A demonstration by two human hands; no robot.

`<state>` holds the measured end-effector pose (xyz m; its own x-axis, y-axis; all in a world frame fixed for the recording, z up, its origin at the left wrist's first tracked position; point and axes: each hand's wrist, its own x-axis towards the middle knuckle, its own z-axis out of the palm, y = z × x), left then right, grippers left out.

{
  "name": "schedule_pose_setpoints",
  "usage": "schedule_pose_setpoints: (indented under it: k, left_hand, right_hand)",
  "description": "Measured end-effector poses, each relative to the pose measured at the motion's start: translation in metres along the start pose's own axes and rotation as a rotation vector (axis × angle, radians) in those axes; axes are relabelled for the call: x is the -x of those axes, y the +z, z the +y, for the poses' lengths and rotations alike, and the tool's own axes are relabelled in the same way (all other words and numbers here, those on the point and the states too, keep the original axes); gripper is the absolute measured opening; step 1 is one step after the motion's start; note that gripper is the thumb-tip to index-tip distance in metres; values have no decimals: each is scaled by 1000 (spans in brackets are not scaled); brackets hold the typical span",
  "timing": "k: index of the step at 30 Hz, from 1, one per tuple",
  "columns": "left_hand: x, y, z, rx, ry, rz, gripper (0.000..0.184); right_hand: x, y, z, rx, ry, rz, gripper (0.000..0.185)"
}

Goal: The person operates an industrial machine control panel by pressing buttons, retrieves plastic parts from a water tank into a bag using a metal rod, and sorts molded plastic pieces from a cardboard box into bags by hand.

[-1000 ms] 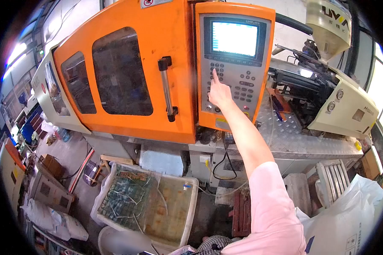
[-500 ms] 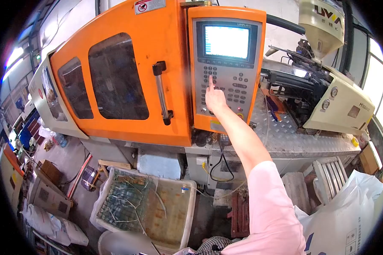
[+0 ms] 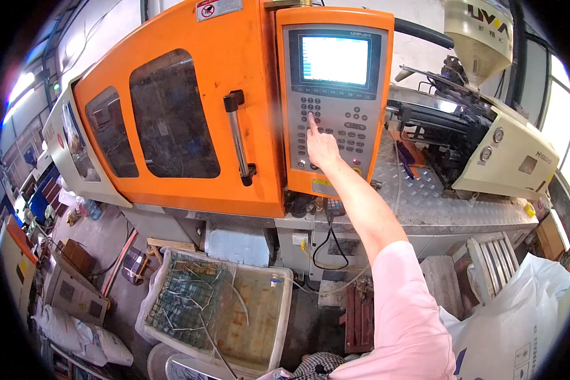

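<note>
My right hand [image 3: 323, 147] reaches up to the control panel [image 3: 296, 136] of an orange injection moulding machine. Its index finger is stretched out, with the tip on or just in front of the number keys [image 3: 311, 107]; whether a key is pressed down I cannot tell. The other fingers are curled loosely and nothing is held. Above the keys, the panel's screen [image 3: 334, 60] is lit, its text washed out. A pink sleeve [image 3: 402, 297] covers my upper arm. My left hand is out of sight.
Left of the panel is the machine's door with a metal handle [image 3: 239, 139]. Below stands a white tub [image 3: 280, 316] with water and a green mesh. White sacks [image 3: 513, 323] and a slatted stool [image 3: 491, 259] are on the right. A hopper [image 3: 478, 44] tops the machine.
My index fingertip has shifted very slightly down over the number keys. The view has moved a little; the hand keeps its pointing shape.
</note>
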<state>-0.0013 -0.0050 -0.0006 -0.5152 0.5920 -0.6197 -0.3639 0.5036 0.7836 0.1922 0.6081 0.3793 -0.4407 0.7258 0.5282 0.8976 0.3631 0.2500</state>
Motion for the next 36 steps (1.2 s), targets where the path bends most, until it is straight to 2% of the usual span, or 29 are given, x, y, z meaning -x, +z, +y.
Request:
schedule_pose_setpoints:
  k: [4, 10, 13, 15, 19, 21, 24, 26, 29, 32, 36]
  left_hand:
    - [-3, -1, -11, 36, -15, -18, 40]
    - [-9, -5, -23, 61, 63, -49, 41]
    - [-18, -9, -33, 39, -45, -11, 42]
    - [-5, -5, -18, 19, -27, -19, 43]
    - [-3, -7, -17, 5, -43, -27, 43]
    - [-5, -8, -22, 55, 13, -63, 43]
    - [-3, -5, -17, -4, 22, -71, 42]
    - [-3, -2, -16, 9, 23, -74, 42]
    - [-4, 0, -18, 20, 14, -77, 41]
    - [5, 3, -8, -4, 8, -61, 40]
    - [11, 2, -9, -53, 36, -26, 38]
  right_hand:
    - [-7, 4, -5, -59, 94, -51, 51]
    - [10, -13, -9, -151, 32, -39, 49]
    - [29, -21, -2, -272, 64, 35, 51]
    - [36, -19, 8, -323, 235, 101, 54]
    - [43, -16, 33, -261, 265, 141, 49]
    - [43, -17, 38, -241, 280, 109, 48]
    - [38, -12, 43, -237, 230, 119, 52]
    - [37, -14, 41, -95, 224, -24, 45]
    - [33, -18, 30, -83, 279, 34, 42]
    - [31, -29, 20, -125, 329, 22, 50]
    - [25, -15, 13, -112, 183, 52, 52]
